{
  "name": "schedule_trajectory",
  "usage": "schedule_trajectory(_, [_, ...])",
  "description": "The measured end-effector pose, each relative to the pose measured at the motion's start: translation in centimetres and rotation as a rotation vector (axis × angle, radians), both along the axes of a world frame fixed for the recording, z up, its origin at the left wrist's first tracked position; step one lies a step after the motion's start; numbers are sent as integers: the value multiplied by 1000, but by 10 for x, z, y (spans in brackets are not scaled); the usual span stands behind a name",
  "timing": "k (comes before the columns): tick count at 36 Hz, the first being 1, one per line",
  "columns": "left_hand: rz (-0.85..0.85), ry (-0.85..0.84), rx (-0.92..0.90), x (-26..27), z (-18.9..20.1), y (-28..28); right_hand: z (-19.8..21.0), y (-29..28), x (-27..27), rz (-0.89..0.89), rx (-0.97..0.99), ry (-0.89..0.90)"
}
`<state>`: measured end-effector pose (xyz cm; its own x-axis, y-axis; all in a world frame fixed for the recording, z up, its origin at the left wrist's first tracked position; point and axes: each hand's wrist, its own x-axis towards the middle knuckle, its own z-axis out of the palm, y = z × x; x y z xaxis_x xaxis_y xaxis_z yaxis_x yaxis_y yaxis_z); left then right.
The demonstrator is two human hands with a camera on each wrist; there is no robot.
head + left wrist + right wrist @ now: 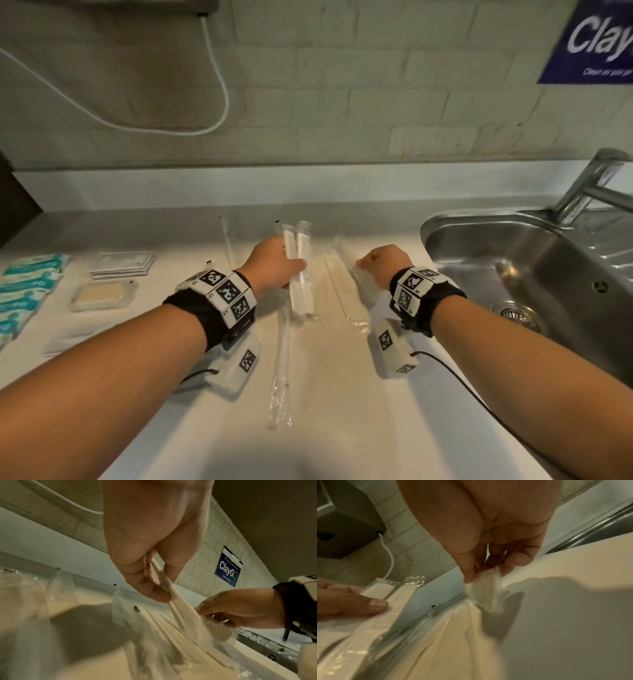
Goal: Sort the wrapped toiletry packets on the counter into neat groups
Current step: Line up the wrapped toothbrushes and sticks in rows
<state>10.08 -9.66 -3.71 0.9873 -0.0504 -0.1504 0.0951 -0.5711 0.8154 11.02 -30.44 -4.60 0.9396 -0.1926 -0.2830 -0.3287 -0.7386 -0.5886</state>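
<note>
Between left hand (270, 262) fingers (154, 592) sit two wrapped combs (298, 270).

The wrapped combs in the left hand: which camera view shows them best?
The head view: the wrapped combs show nearly whole, two side by side, gripped by the left hand above the counter. The right wrist view shows their upper ends and the thumb. The left wrist view shows them edge-on and blurred.

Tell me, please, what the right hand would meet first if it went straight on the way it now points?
Probably only bare counter, then the backsplash; the right hand points away from the person, left of the sink, though depth is unclear.
</note>
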Motion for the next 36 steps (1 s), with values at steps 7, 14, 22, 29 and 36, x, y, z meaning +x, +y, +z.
schedule_trajectory(7, [4,19,2,-2,1,2,-5,-8,-10,12,-141,66])
schedule_trajectory(14, [53,36,21,-3,0,7,-1,16,-16,193,-207,-56])
schedule_trajectory(22, [73,41,112,-1,-1,-4,4,57,-35,709,-496,70])
schedule_trajectory(29, [-1,75,257,5,-4,-23,-3,31,-37,623,-364,58])
schedule_trajectory(36, [-49,87,344,4,-10,-44,-2,3,-41,575,-306,55])
